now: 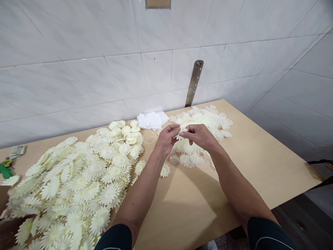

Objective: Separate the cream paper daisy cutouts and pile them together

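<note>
Above the wooden table [260,163], my left hand [166,139] and my right hand [199,135] meet, and both pinch one small cream daisy-shaped flower piece [180,135] between thumb and fingers. Under and behind the hands lies a smaller pile of the same flower pieces [205,121]. A much larger heap of flower pieces [78,180] covers the left part of the table, beside my left forearm. One loose flower [164,171] lies alone near my left wrist.
A folded white cloth or paper [152,120] rests against the tiled wall [104,69]. A metal bracket [194,83] leans on the wall behind the small pile. A green-handled tool [6,168] lies at the far left edge. The table's right edge drops to the floor.
</note>
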Motion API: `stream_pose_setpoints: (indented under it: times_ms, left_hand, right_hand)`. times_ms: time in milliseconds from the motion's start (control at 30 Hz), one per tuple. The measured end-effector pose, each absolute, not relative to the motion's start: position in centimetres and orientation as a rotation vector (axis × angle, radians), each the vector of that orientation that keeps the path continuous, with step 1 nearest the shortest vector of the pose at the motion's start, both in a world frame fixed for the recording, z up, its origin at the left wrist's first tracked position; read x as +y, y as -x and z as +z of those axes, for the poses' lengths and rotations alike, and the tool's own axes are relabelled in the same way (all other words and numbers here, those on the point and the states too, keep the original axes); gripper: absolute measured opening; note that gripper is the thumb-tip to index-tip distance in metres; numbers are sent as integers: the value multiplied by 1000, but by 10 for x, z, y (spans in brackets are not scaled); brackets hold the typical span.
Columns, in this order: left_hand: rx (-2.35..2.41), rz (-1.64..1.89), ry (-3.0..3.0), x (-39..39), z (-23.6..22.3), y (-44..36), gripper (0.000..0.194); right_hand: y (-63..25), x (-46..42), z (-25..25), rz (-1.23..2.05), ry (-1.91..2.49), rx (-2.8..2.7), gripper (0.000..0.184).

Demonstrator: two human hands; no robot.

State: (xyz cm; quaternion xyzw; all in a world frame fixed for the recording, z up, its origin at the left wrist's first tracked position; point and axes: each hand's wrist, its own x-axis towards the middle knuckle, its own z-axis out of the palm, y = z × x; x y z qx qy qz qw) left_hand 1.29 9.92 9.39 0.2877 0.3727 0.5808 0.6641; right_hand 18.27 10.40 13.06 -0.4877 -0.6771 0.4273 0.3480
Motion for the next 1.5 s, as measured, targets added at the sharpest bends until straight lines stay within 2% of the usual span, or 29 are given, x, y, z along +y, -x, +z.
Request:
stream_pose_setpoints:
  times_ms: [100, 300, 533, 700, 867, 1000, 1200, 1500]
  left_hand:
    - [845, 1359, -669, 99, 93, -15, 42]
    - [933, 1574, -811, 97, 91, -23, 32]
    - [1011, 1510, -775, 99, 91, -16, 35]
    - [1097, 1582, -949, 95, 89, -20, 27]
    - [1147, 1630, -1263, 87, 90, -23, 17]
    - [1026, 1523, -1322, 86, 91, -24, 24]
    - [1016, 1512, -1086, 90, 90, -25, 37]
    - [990, 1400, -840, 90, 98, -20, 43]
  right_hand:
    - [-187, 105, 134, 1121, 1258, -1782, 54]
    - [-188, 105, 135, 1120, 1348, -1789, 64]
    - [-189, 106, 134, 1070, 1270, -1740, 51]
    - [-190, 107, 133, 978, 1295, -1718, 57]
    - [-191, 110, 131, 1026, 1240, -1646, 63]
    - [-193, 113, 129, 1097, 1168, -1612, 62]
    - [-196, 115, 128, 1139, 1147, -1626, 54]
    - [-195, 113, 130, 1127, 1158, -1682, 48]
